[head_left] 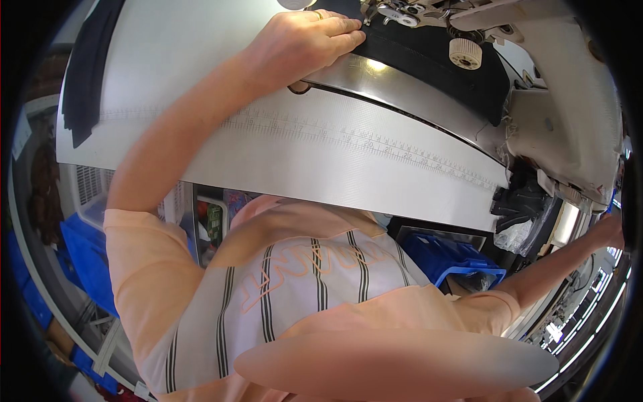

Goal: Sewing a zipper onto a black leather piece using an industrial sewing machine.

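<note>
My left hand (311, 41), wearing a ring, rests on black fabric (429, 67) on a sewing machine bed. Its fingers are stretched out side by side, flat on the cloth, with the tips close to the presser foot (367, 19). The thumb side and whatever lies under the palm are hidden. The fabric runs rightward beneath the machine head, and a seam line shows along it. At the far right rim, my right hand (611, 231) reaches out past the machine's body; its fingers are lost in the dark edge of the picture.
The sewing machine arm (569, 74) stands at the upper right. A ruler scale marks the white tabletop (295, 161). More black cloth (90, 67) hangs over the left end, and black pieces (522, 204) bunch at the right. Blue bins (442, 258) sit below the table.
</note>
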Demonstrator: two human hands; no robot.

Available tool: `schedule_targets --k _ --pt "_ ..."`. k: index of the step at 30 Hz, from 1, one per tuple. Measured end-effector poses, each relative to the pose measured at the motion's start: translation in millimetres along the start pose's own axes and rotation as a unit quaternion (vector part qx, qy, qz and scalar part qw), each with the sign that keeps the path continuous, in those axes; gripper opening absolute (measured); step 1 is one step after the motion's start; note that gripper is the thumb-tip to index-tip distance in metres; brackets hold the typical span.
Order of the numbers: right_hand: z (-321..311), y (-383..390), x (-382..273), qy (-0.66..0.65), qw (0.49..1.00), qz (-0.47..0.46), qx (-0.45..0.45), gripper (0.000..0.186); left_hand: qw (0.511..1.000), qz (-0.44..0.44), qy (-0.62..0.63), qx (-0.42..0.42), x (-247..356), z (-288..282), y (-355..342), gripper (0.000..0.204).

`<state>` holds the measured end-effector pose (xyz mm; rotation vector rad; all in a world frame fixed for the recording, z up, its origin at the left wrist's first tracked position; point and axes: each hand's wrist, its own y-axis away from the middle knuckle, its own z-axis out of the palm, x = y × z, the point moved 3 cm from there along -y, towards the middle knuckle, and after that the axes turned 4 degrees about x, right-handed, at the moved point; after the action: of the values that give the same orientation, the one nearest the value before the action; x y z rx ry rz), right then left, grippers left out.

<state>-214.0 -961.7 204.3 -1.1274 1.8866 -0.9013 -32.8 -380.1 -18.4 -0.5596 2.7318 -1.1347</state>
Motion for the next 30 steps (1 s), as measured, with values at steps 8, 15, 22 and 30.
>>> schedule_targets --k 8,15,22,30 --pt "24.8 15.6 214.9 -0.466 0.785 0.405 -0.058 0.069 1.000 0.019 0.002 -0.010 1.2 -5.1 -6.5 0.027" --pt "28.4 -29.0 195.5 -0.251 0.836 0.465 -0.145 0.057 0.999 0.033 0.016 -0.024 2.4 -6.7 -4.6 0.022" --pt "35.5 -43.0 216.6 -0.295 0.845 0.435 -0.101 0.046 0.998 0.007 0.032 -0.046 3.6 -10.5 -6.1 0.025" --pt "33.3 24.8 159.1 -0.468 0.803 0.368 0.029 0.043 0.999 0.015 0.031 -0.028 1.7 -7.3 -6.0 0.024"
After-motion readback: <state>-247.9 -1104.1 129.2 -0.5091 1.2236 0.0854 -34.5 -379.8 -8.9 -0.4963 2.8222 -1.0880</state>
